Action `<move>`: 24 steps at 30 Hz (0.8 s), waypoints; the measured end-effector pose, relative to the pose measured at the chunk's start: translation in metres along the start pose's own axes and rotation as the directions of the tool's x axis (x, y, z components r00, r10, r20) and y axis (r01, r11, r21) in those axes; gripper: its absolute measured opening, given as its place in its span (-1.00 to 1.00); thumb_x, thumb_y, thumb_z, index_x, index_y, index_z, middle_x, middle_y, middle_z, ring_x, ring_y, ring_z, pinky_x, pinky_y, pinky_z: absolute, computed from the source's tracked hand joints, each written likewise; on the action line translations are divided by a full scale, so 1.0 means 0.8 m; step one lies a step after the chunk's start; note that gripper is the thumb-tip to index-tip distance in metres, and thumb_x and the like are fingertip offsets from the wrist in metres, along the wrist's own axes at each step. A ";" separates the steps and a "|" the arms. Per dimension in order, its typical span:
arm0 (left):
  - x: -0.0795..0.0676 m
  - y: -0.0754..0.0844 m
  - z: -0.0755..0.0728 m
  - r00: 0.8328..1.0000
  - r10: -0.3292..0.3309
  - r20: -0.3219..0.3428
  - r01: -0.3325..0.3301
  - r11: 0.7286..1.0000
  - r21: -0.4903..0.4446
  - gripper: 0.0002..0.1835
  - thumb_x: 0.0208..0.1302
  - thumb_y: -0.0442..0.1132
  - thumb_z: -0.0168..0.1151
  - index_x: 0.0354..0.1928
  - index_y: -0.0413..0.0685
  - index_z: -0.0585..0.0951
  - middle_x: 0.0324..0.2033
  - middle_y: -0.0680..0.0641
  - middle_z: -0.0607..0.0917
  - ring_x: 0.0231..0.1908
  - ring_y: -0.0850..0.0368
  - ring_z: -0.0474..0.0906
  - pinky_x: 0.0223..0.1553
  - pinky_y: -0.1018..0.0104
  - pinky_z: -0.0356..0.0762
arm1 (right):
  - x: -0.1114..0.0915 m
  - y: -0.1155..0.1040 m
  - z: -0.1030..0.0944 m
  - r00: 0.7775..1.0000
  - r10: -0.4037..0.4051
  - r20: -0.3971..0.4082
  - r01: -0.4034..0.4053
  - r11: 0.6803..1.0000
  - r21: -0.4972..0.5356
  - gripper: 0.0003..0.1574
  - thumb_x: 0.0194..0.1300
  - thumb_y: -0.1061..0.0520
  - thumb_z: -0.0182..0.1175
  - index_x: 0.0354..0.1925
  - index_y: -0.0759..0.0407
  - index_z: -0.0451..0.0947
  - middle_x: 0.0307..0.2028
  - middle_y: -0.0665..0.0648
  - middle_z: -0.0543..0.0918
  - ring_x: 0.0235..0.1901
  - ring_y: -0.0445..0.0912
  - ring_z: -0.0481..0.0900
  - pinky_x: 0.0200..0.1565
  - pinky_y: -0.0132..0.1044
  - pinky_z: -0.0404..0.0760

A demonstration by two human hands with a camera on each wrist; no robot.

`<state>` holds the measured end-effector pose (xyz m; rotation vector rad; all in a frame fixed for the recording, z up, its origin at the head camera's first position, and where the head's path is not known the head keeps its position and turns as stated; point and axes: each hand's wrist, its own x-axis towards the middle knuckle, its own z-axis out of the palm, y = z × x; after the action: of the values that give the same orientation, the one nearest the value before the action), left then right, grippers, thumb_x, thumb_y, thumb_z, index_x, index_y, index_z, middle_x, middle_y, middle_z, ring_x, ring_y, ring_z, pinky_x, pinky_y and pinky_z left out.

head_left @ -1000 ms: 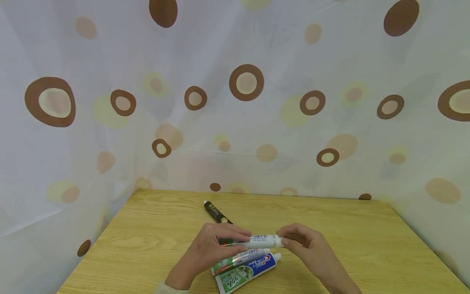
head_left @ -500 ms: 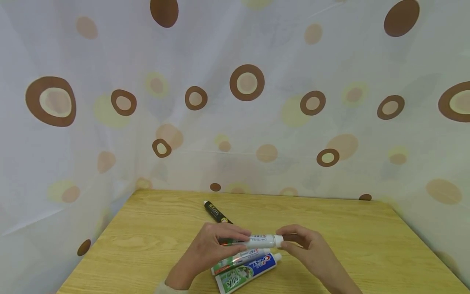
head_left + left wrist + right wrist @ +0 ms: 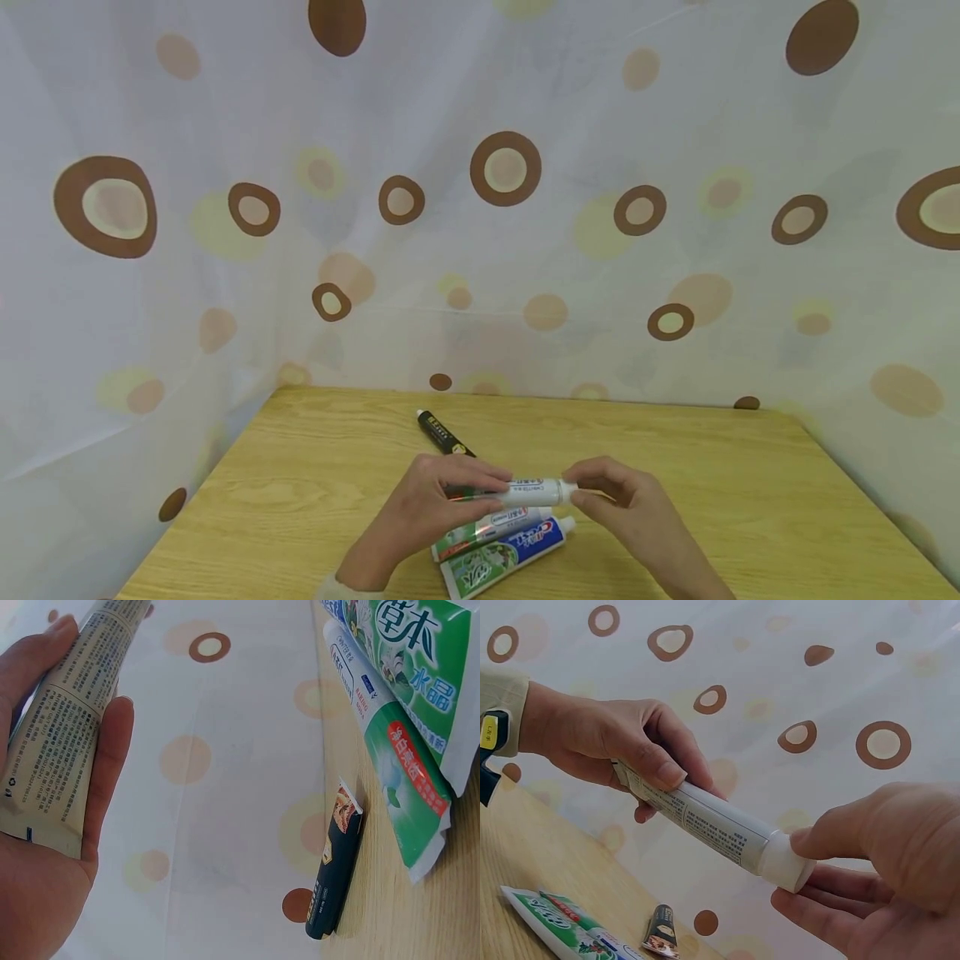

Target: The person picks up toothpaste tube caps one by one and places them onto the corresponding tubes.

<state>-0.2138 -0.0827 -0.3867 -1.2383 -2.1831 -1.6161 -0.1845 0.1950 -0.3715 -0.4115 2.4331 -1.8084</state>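
My left hand (image 3: 420, 515) grips the body of a white toothpaste tube (image 3: 536, 492), thumb on one side and fingers on the other. The tube is held level above the table, its printed back (image 3: 64, 727) showing in the left wrist view. At its right end, the thumb and fingers of my right hand (image 3: 637, 512) pinch the white cap (image 3: 786, 862), which sits on the tube's neck end. Under the held tube lie a green-and-white toothpaste tube (image 3: 495, 530) and, nearer me, a green-and-blue toothpaste tube (image 3: 506, 557). My left hand covers part of the green-and-white one.
A black toothpaste tube (image 3: 444, 433) lies on the wooden table (image 3: 315, 467) beyond my left hand, its near end hidden by that hand. A white curtain with brown and yellow dots (image 3: 570, 258) encloses the table at the back and sides.
My right fingers shift slightly about the cap, showing more of it half a second ago than now. The left hand and the held tube stay in nearly the same place.
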 end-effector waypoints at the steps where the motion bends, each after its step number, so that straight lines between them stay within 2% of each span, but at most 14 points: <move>1: 0.000 0.000 0.000 1.000 0.000 0.000 0.000 1.000 -0.001 -0.78 0.26 -0.24 0.37 -0.11 -0.19 0.77 -0.07 -0.14 0.78 -0.14 0.17 0.72 -0.33 0.35 0.73 | 0.000 0.001 0.000 1.000 -0.009 0.015 0.009 1.000 0.007 -0.57 0.33 0.04 0.29 0.08 0.22 0.57 0.12 0.27 0.60 0.02 -0.22 0.64 0.01 -0.40 0.64; 7: -0.001 0.000 0.000 1.000 0.005 -0.004 -0.005 1.000 0.003 -0.79 0.25 -0.24 0.38 -0.12 -0.18 0.77 -0.07 -0.13 0.78 -0.13 0.17 0.72 -0.29 0.34 0.73 | -0.001 0.004 -0.002 0.997 -0.051 0.058 0.049 0.998 0.030 -0.55 0.36 0.10 0.27 0.15 0.27 0.52 0.14 0.33 0.59 0.03 -0.26 0.63 0.02 -0.39 0.63; 18: 0.000 0.000 0.002 1.000 0.005 0.004 -0.005 0.999 -0.042 -0.78 0.25 -0.26 0.37 -0.11 -0.20 0.77 -0.07 -0.13 0.78 -0.15 0.18 0.72 -0.33 0.32 0.73 | 0.000 -0.003 0.003 0.999 -0.007 -0.042 0.007 1.000 0.005 -0.63 0.33 0.06 0.30 0.04 0.19 0.59 0.07 0.18 0.65 0.02 -0.23 0.63 0.02 -0.42 0.64; 24: 0.000 0.001 0.001 1.000 0.025 -0.002 -0.025 0.998 -0.049 -0.78 0.25 -0.28 0.37 -0.11 -0.22 0.76 -0.07 -0.16 0.78 -0.14 0.15 0.73 -0.29 0.32 0.73 | 0.001 -0.003 0.003 0.999 -0.008 -0.042 0.007 1.000 -0.025 -0.67 0.34 0.01 0.29 -0.01 0.14 0.63 0.02 0.17 0.68 -0.02 -0.20 0.63 0.00 -0.42 0.64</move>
<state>-0.2130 -0.0824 -0.3867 -1.2720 -2.1309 -1.6699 -0.1844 0.1921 -0.3696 -0.3889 2.4873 -1.8092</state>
